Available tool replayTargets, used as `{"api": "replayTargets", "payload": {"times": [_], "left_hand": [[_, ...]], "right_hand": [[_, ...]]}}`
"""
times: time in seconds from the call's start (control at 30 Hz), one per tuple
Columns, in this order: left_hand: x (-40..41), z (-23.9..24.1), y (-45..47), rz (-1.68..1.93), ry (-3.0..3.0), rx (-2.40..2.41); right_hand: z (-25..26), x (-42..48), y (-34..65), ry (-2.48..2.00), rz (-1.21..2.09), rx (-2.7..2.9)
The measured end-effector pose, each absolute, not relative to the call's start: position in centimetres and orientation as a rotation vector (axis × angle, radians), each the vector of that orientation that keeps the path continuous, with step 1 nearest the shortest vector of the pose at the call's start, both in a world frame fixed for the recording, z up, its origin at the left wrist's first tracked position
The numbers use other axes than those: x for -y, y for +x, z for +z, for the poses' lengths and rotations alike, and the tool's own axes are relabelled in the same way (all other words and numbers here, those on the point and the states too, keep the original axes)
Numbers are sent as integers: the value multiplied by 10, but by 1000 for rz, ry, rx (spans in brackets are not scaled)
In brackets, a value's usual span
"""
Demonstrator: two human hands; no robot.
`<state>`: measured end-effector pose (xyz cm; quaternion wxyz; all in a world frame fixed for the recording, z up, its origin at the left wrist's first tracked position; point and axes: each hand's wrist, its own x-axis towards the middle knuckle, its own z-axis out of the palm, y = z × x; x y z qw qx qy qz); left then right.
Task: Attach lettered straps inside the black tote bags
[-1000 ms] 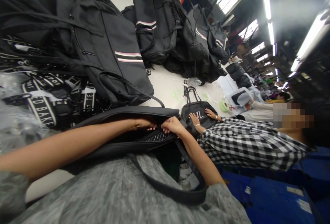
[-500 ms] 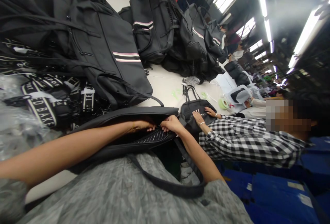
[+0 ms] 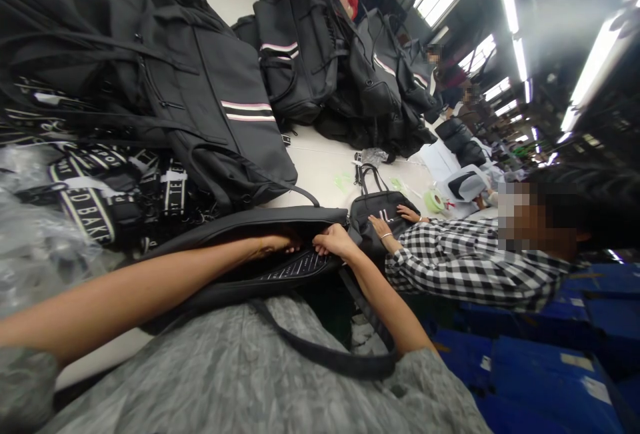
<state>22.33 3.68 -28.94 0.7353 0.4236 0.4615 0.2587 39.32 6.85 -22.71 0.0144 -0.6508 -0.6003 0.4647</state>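
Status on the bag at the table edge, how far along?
Done: striped bags piled further back. In hand: open black bag, left hand inside its mouth, right hand gripping its rim. Left: printed straps lie loose beside it.

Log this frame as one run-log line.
left hand: inside open black fabric bag | right hand: gripping bag's opening edge | co-worker's hands: on small black handbag

free: bare strip of bench (image 3: 320, 167) mid-width | blocked: bag pile (image 3: 320, 47) at far edge, straps (image 3: 100, 187) at left edge, co-worker's hands (image 3: 385, 224) and small bag (image 3: 383, 211) at right edge
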Motion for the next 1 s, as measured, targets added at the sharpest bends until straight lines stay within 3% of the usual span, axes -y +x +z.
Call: {"api": "replayTargets", "payload": {"times": [1.0], "left_hand": [[-33,-290,228,576,898,-973]], "right_hand": [[-233,-67,394,-2013,1386,1919]]}}
